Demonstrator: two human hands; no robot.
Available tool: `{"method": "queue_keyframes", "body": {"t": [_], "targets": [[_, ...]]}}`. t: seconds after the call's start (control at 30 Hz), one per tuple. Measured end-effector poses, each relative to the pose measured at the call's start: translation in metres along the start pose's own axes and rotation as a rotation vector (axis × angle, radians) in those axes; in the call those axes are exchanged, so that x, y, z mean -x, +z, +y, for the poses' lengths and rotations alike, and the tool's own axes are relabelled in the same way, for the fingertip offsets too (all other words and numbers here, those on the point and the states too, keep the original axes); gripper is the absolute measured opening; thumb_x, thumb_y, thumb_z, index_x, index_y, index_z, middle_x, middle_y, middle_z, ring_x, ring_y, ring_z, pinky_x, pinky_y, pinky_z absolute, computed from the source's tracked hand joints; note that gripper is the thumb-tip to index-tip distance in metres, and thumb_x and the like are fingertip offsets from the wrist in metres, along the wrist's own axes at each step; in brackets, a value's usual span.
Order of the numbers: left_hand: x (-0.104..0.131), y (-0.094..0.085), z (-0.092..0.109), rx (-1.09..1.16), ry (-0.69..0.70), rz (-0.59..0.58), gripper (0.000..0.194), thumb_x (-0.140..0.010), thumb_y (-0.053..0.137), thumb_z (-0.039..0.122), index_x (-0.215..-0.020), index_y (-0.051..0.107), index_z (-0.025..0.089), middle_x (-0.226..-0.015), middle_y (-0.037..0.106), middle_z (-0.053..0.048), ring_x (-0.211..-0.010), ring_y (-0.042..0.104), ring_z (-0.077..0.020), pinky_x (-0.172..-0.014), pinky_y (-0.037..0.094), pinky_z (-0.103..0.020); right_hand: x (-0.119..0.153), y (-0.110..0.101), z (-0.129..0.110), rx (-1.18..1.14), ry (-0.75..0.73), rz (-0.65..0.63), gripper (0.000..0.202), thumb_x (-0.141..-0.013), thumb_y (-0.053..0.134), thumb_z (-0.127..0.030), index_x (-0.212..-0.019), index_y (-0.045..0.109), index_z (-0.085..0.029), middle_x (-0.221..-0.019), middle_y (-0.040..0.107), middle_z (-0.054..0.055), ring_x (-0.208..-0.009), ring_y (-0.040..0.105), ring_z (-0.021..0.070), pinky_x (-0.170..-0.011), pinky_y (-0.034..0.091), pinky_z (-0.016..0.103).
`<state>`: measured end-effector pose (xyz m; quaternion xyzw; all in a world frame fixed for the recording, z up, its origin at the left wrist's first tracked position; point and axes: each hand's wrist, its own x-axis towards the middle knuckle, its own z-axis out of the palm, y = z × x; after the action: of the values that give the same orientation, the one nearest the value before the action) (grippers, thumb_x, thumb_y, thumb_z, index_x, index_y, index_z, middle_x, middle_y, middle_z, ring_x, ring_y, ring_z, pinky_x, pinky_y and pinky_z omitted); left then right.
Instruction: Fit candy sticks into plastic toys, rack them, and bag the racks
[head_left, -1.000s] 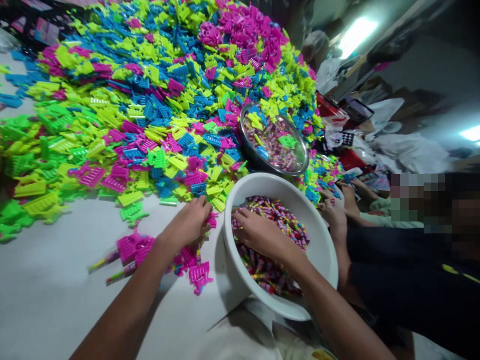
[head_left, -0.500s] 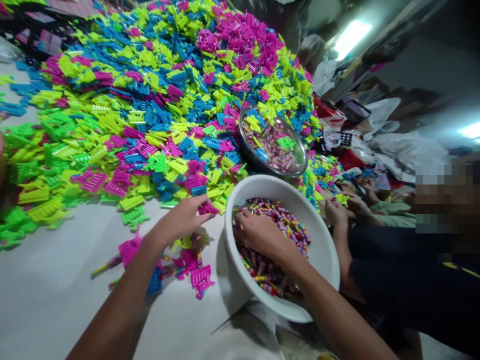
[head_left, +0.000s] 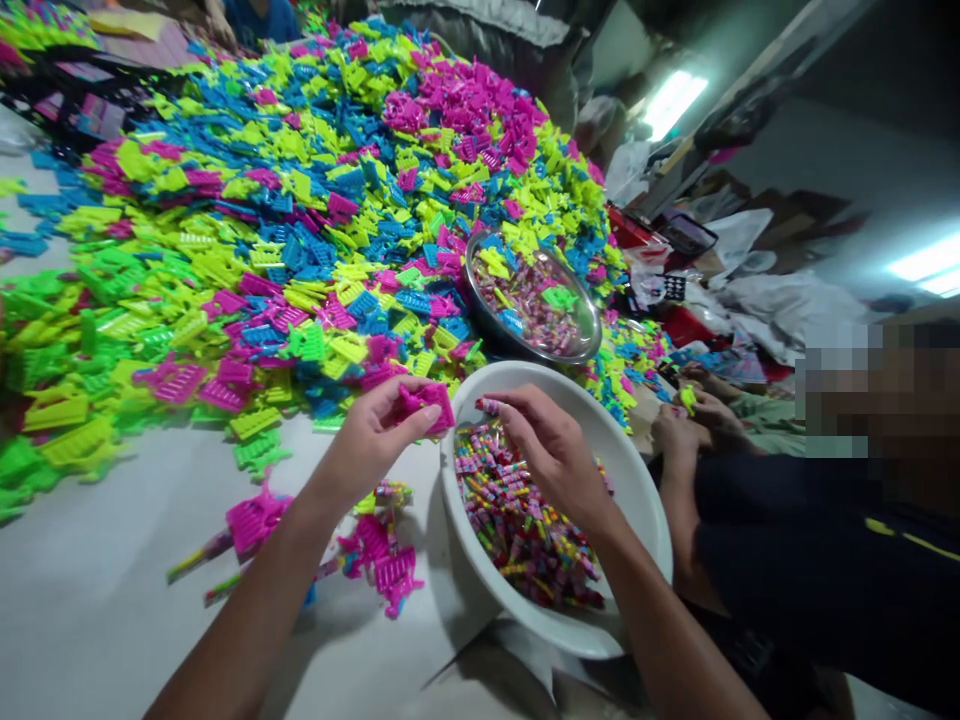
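My left hand point(head_left: 386, 425) pinches a pink plastic piece point(head_left: 435, 408) with slots, just left of the white basin's rim. Over the basin point(head_left: 645, 500), my right hand point(head_left: 551, 450) holds a small wrapped candy stick point(head_left: 491, 405) between thumb and fingertips. The two held things are close but apart. Many similar colourful sticks point(head_left: 517, 520) lie in the basin below. On the white table, beside my left forearm, are several pink pieces point(head_left: 397, 570) with sticks attached; my forearm hides part of them.
A big heap of pink, blue, yellow and green plastic pieces point(head_left: 300, 200) covers the table's far side. A metal bowl point(head_left: 592, 345) of sticks stands behind the basin. At right sits a co-worker in dark clothes point(head_left: 780, 560), whose hands point(head_left: 679, 430) are near the heap.
My right hand has risen out of the sticks with one stick in its fingertips. My left hand has lifted and turned the pink piece so it shows more fully.
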<state>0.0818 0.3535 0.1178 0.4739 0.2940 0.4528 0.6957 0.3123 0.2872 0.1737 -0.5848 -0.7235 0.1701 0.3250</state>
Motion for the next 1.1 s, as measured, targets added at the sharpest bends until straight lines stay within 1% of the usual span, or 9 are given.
{"method": "queue_keyframes", "body": {"t": [0.13, 0.23, 0.3, 0.4, 0.53, 0.67, 0.8, 0.97, 1.1], "targets": [[0.002, 0.008, 0.0, -0.051, 0.01, 0.011, 0.036, -0.091, 0.088, 0.043, -0.115, 0.077, 0.018, -0.1, 0.08, -0.004, -0.094, 0.076, -0.0175, -0.086, 0.065, -0.028, 0.005, 0.006, -0.013, 0.017, -0.185, 0.092, 0.019, -0.112, 0.059, -0.022, -0.126, 0.072, -0.022, -0.107, 0.071, 0.006, -0.092, 0.069, 0.0185, -0.082, 0.055, 0.031], [0.003, 0.011, -0.001, -0.054, 0.002, -0.025, 0.033, -0.093, 0.086, 0.042, -0.115, 0.078, 0.019, -0.104, 0.081, -0.004, -0.098, 0.077, -0.0174, -0.091, 0.065, -0.028, 0.007, 0.012, -0.013, 0.032, -0.213, 0.083, 0.018, -0.11, 0.064, -0.02, -0.126, 0.072, -0.021, -0.104, 0.069, 0.006, -0.087, 0.067, 0.0173, -0.081, 0.054, 0.031], [0.004, 0.011, -0.002, -0.029, -0.013, -0.04, 0.033, -0.093, 0.087, 0.042, -0.115, 0.078, 0.019, -0.102, 0.081, -0.003, -0.096, 0.077, -0.0169, -0.091, 0.066, -0.028, 0.007, 0.013, -0.014, -0.039, -0.157, 0.058, 0.017, -0.11, 0.063, -0.022, -0.124, 0.073, -0.021, -0.103, 0.071, 0.006, -0.088, 0.067, 0.0175, -0.082, 0.053, 0.031], [0.004, 0.011, -0.004, 0.089, -0.058, -0.083, 0.034, -0.089, 0.091, 0.041, -0.112, 0.079, 0.019, -0.096, 0.079, -0.002, -0.091, 0.077, -0.017, -0.085, 0.07, -0.031, 0.007, 0.012, -0.017, -0.278, 0.043, 0.007, 0.017, -0.111, 0.065, -0.033, -0.117, 0.076, -0.021, -0.096, 0.072, 0.003, -0.08, 0.063, 0.0158, -0.073, 0.05, 0.029], [0.005, 0.011, -0.004, 0.206, -0.089, -0.182, 0.029, -0.09, 0.091, 0.038, -0.108, 0.079, 0.019, -0.093, 0.078, -0.001, -0.086, 0.078, -0.016, -0.081, 0.071, -0.03, 0.009, 0.011, -0.016, -0.663, 0.289, -0.105, 0.027, -0.106, 0.071, -0.048, -0.11, 0.077, -0.021, -0.078, 0.059, -0.002, -0.063, 0.048, 0.0114, -0.058, 0.038, 0.025], [0.007, 0.01, -0.004, 0.244, -0.117, -0.275, 0.023, -0.093, 0.089, 0.035, -0.107, 0.078, 0.019, -0.094, 0.078, -0.001, -0.085, 0.079, -0.0146, -0.08, 0.07, -0.026, 0.008, 0.011, -0.012, -0.85, 0.358, -0.191, 0.03, -0.104, 0.074, -0.051, -0.106, 0.074, -0.021, -0.069, 0.049, -0.005, -0.059, 0.041, 0.0105, -0.056, 0.033, 0.025], [0.008, 0.01, -0.002, 0.191, -0.128, -0.281, 0.026, -0.094, 0.087, 0.037, -0.108, 0.076, 0.018, -0.093, 0.078, -0.001, -0.081, 0.079, -0.0135, -0.078, 0.069, -0.024, 0.008, 0.008, -0.014, -0.774, 0.318, -0.23, 0.03, -0.106, 0.07, -0.052, -0.109, 0.073, -0.022, -0.072, 0.05, -0.005, -0.061, 0.04, 0.011, -0.057, 0.032, 0.026], [0.008, 0.011, 0.004, 0.01, -0.138, -0.212, 0.033, -0.095, 0.085, 0.042, -0.109, 0.073, 0.015, -0.087, 0.076, 0.0, -0.074, 0.078, -0.0131, -0.074, 0.068, -0.023, 0.009, 0.006, -0.02, -0.46, 0.193, -0.167, 0.023, -0.112, 0.064, -0.042, -0.108, 0.073, -0.021, -0.085, 0.059, 0.0, -0.069, 0.046, 0.0121, -0.06, 0.034, 0.026], [0.008, 0.009, 0.007, 0.008, -0.153, -0.301, 0.031, -0.097, 0.082, 0.042, -0.107, 0.071, 0.015, -0.083, 0.076, -0.001, -0.072, 0.076, -0.0134, -0.068, 0.065, -0.022, 0.011, 0.007, -0.018, -0.538, 0.212, -0.237, 0.026, -0.111, 0.063, -0.045, -0.105, 0.071, -0.02, -0.082, 0.057, -0.002, -0.067, 0.043, 0.0122, -0.059, 0.033, 0.026]]}}
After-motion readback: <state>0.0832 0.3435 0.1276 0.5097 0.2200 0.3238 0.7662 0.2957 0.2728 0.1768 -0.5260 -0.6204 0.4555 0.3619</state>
